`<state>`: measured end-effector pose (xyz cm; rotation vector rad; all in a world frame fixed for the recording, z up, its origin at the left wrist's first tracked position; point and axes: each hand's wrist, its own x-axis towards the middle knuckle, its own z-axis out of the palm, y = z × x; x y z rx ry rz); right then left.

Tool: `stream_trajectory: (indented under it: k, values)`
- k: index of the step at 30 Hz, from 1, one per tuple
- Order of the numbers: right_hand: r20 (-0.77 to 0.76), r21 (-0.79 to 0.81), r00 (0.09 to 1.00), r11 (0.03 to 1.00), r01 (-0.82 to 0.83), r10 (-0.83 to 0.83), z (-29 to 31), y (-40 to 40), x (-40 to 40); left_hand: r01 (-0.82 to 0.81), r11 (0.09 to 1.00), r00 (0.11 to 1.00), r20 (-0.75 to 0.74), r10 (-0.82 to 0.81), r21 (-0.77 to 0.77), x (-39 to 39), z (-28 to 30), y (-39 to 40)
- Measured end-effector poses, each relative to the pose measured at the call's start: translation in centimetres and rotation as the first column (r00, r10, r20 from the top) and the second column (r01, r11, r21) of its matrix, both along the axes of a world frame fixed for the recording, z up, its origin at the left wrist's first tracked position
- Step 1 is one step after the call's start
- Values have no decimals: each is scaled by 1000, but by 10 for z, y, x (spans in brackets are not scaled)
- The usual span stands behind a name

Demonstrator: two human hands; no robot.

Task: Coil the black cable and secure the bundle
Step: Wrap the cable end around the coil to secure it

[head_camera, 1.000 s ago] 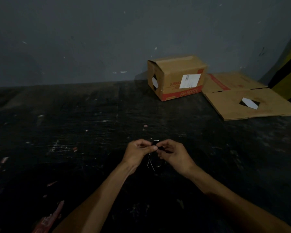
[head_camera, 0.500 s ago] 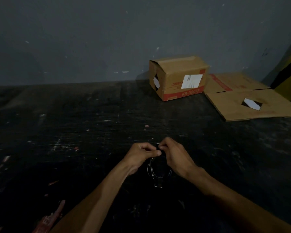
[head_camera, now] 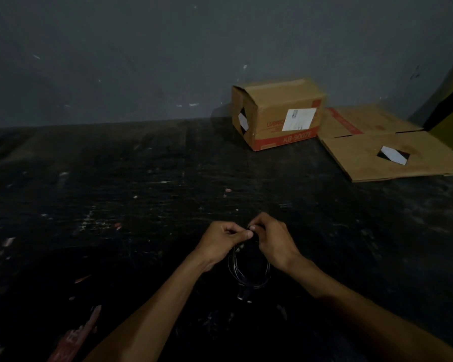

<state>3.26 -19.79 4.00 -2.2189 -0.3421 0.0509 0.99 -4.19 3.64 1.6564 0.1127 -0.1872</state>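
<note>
Both hands up front, meeting at top of the cable [head_camera: 249, 273]. Left hand [head_camera: 221, 244] pinched on the bundle's top, right hand [head_camera: 273, 241] gripping it too, thumbs touching. Coil's already made: loops hang below the hands, just over the dark worktop [head_camera: 141, 192], plug end dangling at the bottom. Looks like the tie-off stage. Too dim to see any strap, so securing prob. not done yet.

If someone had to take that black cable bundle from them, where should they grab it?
Probably the hanging loops of the black cable, from below, closing around all strands together. The left hand and right hand pinch its top; the lower curve hangs free.
</note>
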Motion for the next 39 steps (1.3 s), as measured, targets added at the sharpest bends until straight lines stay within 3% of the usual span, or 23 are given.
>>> stream_trajectory:
  k: [7,11,15,20,24,26,31,34,39]
  values:
    - [-36,13,983,983,183,-183,-15,-4,15,-16,1000,991,-134,19,24,-5,-9,4]
    - [-129,91,940,941,327,-314,-29,-14,27,-41,992,944,-330,0,-118,-15,-25,17]
    - [-183,182,932,921,345,-313,-49,-20,32,-130,985,932,-353,84,-109,-13,-47,27]
    - [-237,89,943,961,260,-233,-69,-22,34,-234,970,930,-276,243,67,4,-69,31]
    - [-261,-6,949,983,184,-179,-80,-22,35,-243,901,939,-148,312,360,16,-79,33]
    - [-243,-46,955,986,162,-169,-83,-22,35,-231,831,953,-55,299,506,19,-82,33]
    - [-170,-134,979,987,93,-115,-84,-20,35,-182,720,978,44,205,670,19,-87,33]
    - [-146,-166,985,984,62,-87,-83,-21,34,-120,642,990,46,131,757,17,-84,34]
    - [-206,-224,978,974,-6,-42,-85,-23,33,-40,617,996,-15,84,786,16,-80,35]
